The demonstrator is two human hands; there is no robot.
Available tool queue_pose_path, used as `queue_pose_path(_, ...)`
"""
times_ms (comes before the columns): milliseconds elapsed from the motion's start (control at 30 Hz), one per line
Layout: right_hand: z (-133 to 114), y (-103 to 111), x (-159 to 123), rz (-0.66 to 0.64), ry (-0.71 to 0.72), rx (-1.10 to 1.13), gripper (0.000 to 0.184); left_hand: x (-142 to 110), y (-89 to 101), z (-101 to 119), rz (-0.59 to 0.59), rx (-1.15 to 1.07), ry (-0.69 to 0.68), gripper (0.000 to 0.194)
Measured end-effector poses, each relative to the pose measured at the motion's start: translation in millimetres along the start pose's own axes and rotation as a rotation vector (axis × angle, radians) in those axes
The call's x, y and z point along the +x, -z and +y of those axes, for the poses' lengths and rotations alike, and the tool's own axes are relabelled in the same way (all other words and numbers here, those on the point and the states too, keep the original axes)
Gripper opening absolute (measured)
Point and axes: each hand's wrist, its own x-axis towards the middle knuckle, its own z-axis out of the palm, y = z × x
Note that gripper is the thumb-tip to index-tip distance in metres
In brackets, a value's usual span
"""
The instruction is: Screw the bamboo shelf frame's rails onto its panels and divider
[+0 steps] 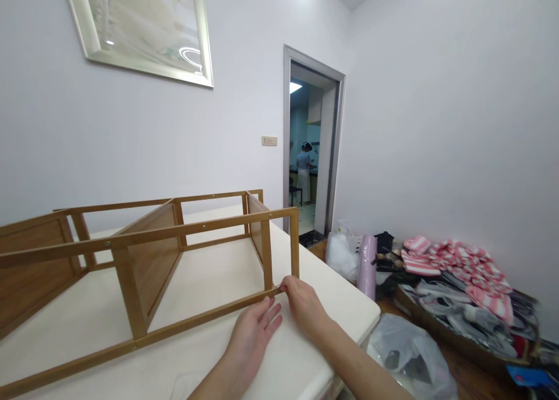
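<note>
A brown wooden shelf frame lies on its side on a white table. Its panels stand upright between the long rails. My right hand pinches at the lower front rail, close to the frame's right corner. Something small and thin shows at its fingertips, too small to name. Just left of it, my left hand rests against the same rail, its fingers stretched out and apart, palm partly turned up. Small metal fasteners dot the rails.
Right of the table stand a clear plastic bag, a pink roll and a box heaped with shoes and striped cloth. A person stands beyond the doorway. A framed picture hangs on the wall.
</note>
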Motion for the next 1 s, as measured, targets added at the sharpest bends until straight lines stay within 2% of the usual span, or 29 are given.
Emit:
queue_pose_path(67, -1, -1, 1, 0.021, 0.005, -0.006, 0.017, 1, 0.7, 3, 0.014, -0.051, 0.001, 0.008)
queue_pose_path(300, -4, 2, 1, 0.129, 0.054, -0.011, 0.014, 6, 1.5, 8, -0.049, -0.059, -0.012, 0.015)
queue_pose_path(467, -11, 12, 0, 0.215, 0.095, 0.003, 0.014, 10, 5.6, 7, -0.088, -0.047, -0.050, 0.008)
queue_pose_path(567, -15, 17, -1, 0.244, 0.133, 0.024, 0.020, 12, 9.9, 5, -0.139, -0.042, -0.104, 0.005)
queue_pose_path(700, -17, 21, -3, 0.304, 0.190, 0.015, 0.030, 13, 13.1, 1, -0.189, 0.011, -0.153, 0.017)
queue_pose_path(1000, -16, 22, -8, 0.298, 0.210, -0.038, 0.025, 7, 8.6, -1, -0.161, 0.100, -0.237, 0.032)
